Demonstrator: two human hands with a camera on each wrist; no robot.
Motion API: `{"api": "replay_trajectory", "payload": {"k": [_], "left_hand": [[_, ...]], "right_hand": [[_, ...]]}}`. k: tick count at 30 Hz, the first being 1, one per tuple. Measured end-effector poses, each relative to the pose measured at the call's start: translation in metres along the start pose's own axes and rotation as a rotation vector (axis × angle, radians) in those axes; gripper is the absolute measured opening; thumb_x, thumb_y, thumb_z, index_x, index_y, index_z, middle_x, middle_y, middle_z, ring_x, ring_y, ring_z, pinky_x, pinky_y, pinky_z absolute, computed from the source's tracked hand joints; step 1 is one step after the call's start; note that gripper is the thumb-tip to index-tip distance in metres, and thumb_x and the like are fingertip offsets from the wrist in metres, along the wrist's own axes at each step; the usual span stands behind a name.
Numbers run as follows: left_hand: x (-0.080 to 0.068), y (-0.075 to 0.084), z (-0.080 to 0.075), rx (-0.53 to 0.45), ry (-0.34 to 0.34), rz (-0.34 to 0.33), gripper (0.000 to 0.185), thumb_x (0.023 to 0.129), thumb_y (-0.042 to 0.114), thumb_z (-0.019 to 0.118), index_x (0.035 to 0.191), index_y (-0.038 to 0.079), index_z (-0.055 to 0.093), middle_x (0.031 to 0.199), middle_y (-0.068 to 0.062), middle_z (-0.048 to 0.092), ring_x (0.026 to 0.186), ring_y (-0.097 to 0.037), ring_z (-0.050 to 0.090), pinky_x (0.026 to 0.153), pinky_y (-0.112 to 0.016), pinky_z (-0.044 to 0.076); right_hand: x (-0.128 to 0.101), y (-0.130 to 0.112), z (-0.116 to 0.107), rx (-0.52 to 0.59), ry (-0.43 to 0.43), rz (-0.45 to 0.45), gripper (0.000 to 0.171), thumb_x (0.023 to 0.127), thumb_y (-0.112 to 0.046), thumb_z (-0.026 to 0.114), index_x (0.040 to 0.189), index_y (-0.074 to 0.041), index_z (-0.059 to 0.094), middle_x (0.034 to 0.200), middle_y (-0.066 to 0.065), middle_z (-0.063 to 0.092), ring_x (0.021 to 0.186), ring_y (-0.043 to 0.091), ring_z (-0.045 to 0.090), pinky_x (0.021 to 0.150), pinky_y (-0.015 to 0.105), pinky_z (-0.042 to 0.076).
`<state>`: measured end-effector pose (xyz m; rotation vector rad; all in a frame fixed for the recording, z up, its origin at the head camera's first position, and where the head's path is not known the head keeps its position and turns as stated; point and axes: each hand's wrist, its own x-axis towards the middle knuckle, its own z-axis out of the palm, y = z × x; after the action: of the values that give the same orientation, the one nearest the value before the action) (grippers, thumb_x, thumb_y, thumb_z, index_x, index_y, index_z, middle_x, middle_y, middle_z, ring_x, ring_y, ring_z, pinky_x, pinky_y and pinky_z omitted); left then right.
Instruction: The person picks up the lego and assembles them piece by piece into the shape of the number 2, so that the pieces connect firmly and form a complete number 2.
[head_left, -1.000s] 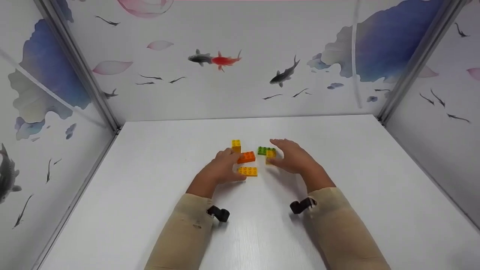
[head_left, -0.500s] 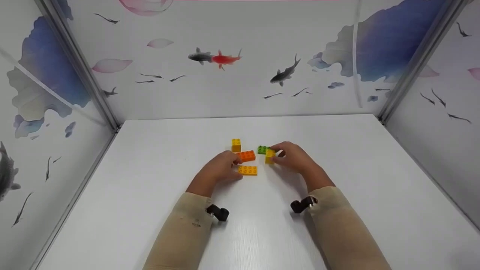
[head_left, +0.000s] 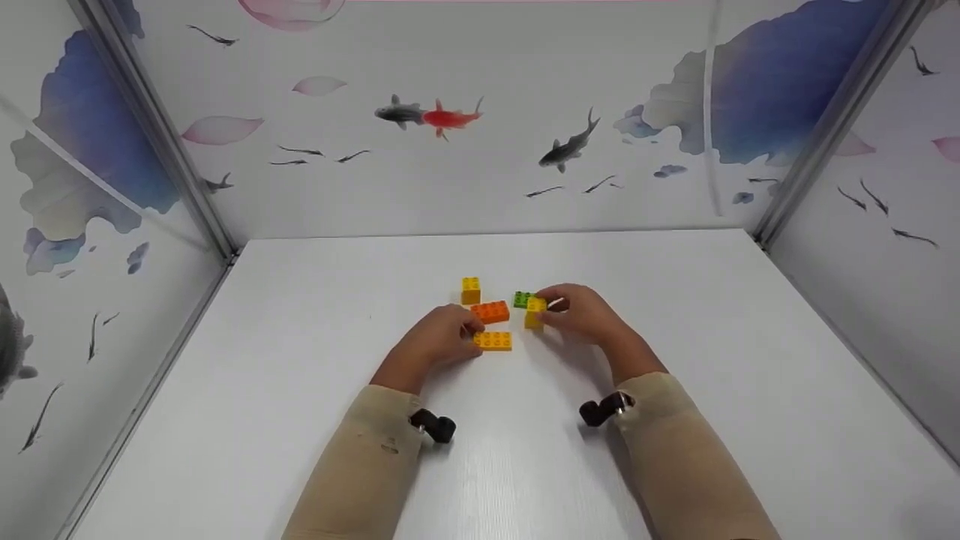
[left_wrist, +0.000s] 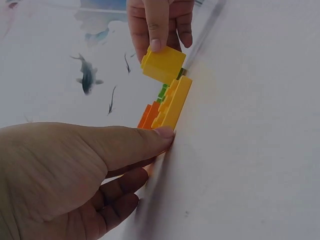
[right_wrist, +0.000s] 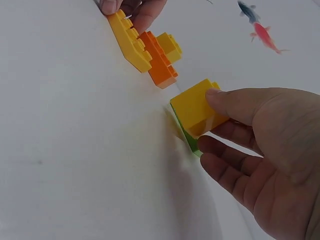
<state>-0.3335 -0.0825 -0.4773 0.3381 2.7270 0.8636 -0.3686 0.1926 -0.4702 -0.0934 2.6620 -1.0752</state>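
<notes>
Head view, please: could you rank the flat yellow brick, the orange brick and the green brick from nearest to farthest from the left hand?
From the left hand:
1. Flat yellow brick, touching its fingertips.
2. Orange brick, just behind the yellow one.
3. Green brick, across by the right hand.

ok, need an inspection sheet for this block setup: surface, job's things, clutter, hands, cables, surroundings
Surface: white table, matte.
Job's things: small yellow block beside green block; long yellow block, orange block and far yellow block on the table.
Clutter: nothing seen.
Hands: right hand pinches the small yellow block; left hand touches the long yellow block's end.
Cables: nothing seen; black wrist mounts only.
Surroundings: fish-print walls on three sides.
</notes>
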Motion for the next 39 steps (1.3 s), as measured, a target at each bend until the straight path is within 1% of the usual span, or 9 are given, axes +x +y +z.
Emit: {"api": "replay_trajectory", "payload": {"k": [3, 9, 13, 15, 20, 27, 32, 36, 39], "left_hand": [[0.000, -0.002, -0.002, -0.012, -0.005, -0.015, 0.035, 0.093, 0.021, 0.085, 0.127, 0.019, 0.076, 0.117, 0.000, 0.069, 0.109, -0.023, 0.060, 0.106, -0.041, 0.053], [-0.002, -0.007, -0.008, -0.014, 0.001, -0.013, 0.032, 0.092, 0.022, 0.085, 0.123, 0.017, 0.076, 0.114, -0.001, 0.069, 0.107, -0.023, 0.060, 0.104, -0.041, 0.054], [-0.002, -0.009, -0.012, -0.025, -0.001, -0.019, 0.031, 0.092, 0.022, 0.086, 0.121, 0.018, 0.077, 0.113, -0.001, 0.068, 0.106, -0.023, 0.060, 0.103, -0.040, 0.054], [-0.002, -0.011, -0.013, -0.031, -0.005, -0.025, 0.031, 0.091, 0.021, 0.087, 0.120, 0.018, 0.077, 0.112, -0.001, 0.069, 0.106, -0.024, 0.060, 0.103, -0.040, 0.054], [-0.005, -0.015, -0.016, -0.040, -0.018, -0.036, 0.029, 0.091, 0.022, 0.087, 0.118, 0.021, 0.078, 0.111, 0.000, 0.070, 0.106, -0.023, 0.060, 0.104, -0.040, 0.054], [-0.010, -0.021, -0.019, -0.034, -0.030, -0.025, 0.028, 0.090, 0.022, 0.088, 0.116, 0.022, 0.079, 0.110, 0.001, 0.070, 0.105, -0.023, 0.061, 0.104, -0.041, 0.055], [-0.011, -0.027, -0.017, -0.028, -0.041, -0.013, 0.029, 0.089, 0.024, 0.088, 0.116, 0.023, 0.078, 0.109, 0.002, 0.070, 0.104, -0.023, 0.062, 0.103, -0.040, 0.056], [-0.010, -0.030, -0.016, -0.005, -0.036, 0.031, 0.031, 0.089, 0.025, 0.089, 0.116, 0.019, 0.077, 0.107, 0.001, 0.071, 0.101, -0.023, 0.062, 0.099, -0.040, 0.056], [-0.009, -0.030, -0.016, 0.006, -0.028, 0.041, 0.031, 0.089, 0.025, 0.088, 0.117, 0.017, 0.076, 0.108, 0.000, 0.070, 0.101, -0.022, 0.061, 0.099, -0.041, 0.056]], "right_hand": [[-0.003, -0.005, 0.003, 0.005, -0.005, -0.016, 0.041, 0.100, -0.029, 0.077, 0.141, -0.028, 0.069, 0.144, 0.001, 0.065, 0.131, 0.028, 0.061, 0.114, 0.046, 0.053], [-0.009, -0.015, 0.009, 0.048, -0.024, -0.091, 0.041, 0.100, -0.027, 0.078, 0.140, -0.027, 0.070, 0.142, 0.001, 0.068, 0.129, 0.026, 0.065, 0.113, 0.045, 0.055], [-0.011, -0.022, 0.012, 0.055, -0.027, -0.134, 0.040, 0.100, -0.028, 0.078, 0.139, -0.027, 0.071, 0.139, 0.001, 0.070, 0.127, 0.025, 0.066, 0.113, 0.044, 0.055], [-0.012, -0.026, 0.014, 0.050, -0.031, -0.148, 0.039, 0.100, -0.029, 0.078, 0.138, -0.027, 0.071, 0.138, 0.000, 0.070, 0.126, 0.024, 0.067, 0.112, 0.044, 0.055], [-0.014, -0.037, 0.020, 0.063, -0.050, -0.148, 0.036, 0.099, -0.029, 0.079, 0.134, -0.028, 0.073, 0.134, -0.002, 0.071, 0.122, 0.023, 0.067, 0.109, 0.043, 0.057], [-0.015, -0.049, 0.034, 0.055, -0.074, -0.171, 0.034, 0.097, -0.029, 0.082, 0.131, -0.031, 0.075, 0.129, -0.005, 0.072, 0.118, 0.022, 0.068, 0.103, 0.039, 0.060], [-0.018, -0.058, 0.044, 0.073, -0.093, -0.193, 0.033, 0.096, -0.029, 0.083, 0.128, -0.032, 0.075, 0.125, -0.005, 0.073, 0.115, 0.021, 0.068, 0.099, 0.036, 0.062], [-0.020, -0.062, 0.051, 0.088, -0.116, -0.249, 0.036, 0.096, -0.029, 0.083, 0.131, -0.029, 0.075, 0.124, -0.003, 0.073, 0.113, 0.020, 0.068, 0.095, 0.034, 0.062], [-0.021, -0.063, 0.056, 0.106, -0.128, -0.278, 0.038, 0.095, -0.027, 0.083, 0.132, -0.026, 0.075, 0.123, -0.001, 0.073, 0.112, 0.021, 0.068, 0.092, 0.032, 0.062]]}}
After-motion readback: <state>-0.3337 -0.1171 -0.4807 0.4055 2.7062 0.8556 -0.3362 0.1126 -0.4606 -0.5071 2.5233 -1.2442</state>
